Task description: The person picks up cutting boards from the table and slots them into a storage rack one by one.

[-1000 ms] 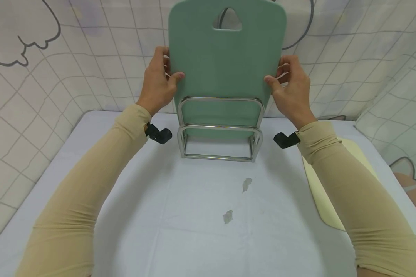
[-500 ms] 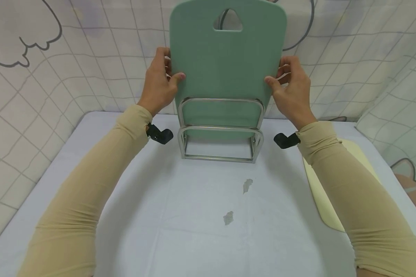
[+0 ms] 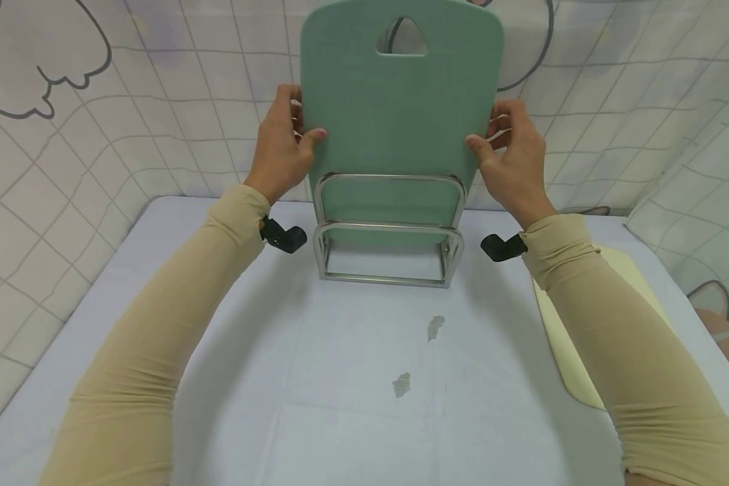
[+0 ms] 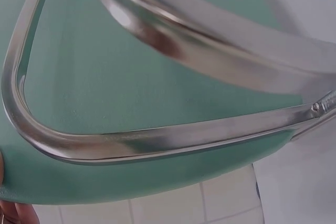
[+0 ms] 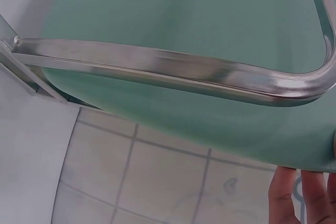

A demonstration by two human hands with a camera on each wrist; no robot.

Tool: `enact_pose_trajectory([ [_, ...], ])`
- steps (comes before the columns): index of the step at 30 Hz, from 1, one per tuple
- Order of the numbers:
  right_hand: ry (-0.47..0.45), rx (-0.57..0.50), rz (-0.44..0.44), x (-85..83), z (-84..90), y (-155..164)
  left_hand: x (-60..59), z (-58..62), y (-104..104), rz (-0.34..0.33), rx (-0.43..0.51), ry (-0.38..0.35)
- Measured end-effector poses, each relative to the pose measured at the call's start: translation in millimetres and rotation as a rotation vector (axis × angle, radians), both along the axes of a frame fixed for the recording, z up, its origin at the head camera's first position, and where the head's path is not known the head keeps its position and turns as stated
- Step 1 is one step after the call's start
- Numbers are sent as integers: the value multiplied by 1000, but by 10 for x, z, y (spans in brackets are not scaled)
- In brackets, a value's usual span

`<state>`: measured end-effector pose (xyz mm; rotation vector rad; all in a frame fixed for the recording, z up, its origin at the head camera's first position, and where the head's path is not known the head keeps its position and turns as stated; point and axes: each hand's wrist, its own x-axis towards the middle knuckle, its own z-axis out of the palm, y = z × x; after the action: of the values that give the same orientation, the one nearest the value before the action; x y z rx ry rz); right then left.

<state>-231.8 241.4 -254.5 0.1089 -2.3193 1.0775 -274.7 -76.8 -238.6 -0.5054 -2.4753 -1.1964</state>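
A green cutting board (image 3: 401, 108) with a handle cutout near its top stands upright in a metal rack (image 3: 389, 225) on the table. My left hand (image 3: 284, 145) grips the board's left edge, thumb on the front face and fingers behind. On the opposite edge my right hand (image 3: 511, 156) pinches it the same way. Both wrist views show the board's green face (image 4: 131, 77) behind the rack's shiny bars (image 5: 173, 69). Fingertips (image 5: 283, 192) of the right hand show at the board's edge in the right wrist view.
A pale yellow board or mat (image 3: 568, 337) lies on the right of the white-covered table (image 3: 340, 432), partly under the right forearm. Two small grey patches (image 3: 401, 385) mark the cloth. A curtain (image 3: 176, 121) with a grid pattern hangs close behind the rack.
The hands, board and rack keep the same arrangement. Only a slight shift of the whole head view, down and to the right, shows.
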Motion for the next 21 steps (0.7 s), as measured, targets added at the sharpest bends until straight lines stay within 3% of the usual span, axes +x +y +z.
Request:
enact_pose_trajectory([
  [21, -2, -8, -9, -3, -24, 10, 0, -17, 16, -2, 14, -6],
])
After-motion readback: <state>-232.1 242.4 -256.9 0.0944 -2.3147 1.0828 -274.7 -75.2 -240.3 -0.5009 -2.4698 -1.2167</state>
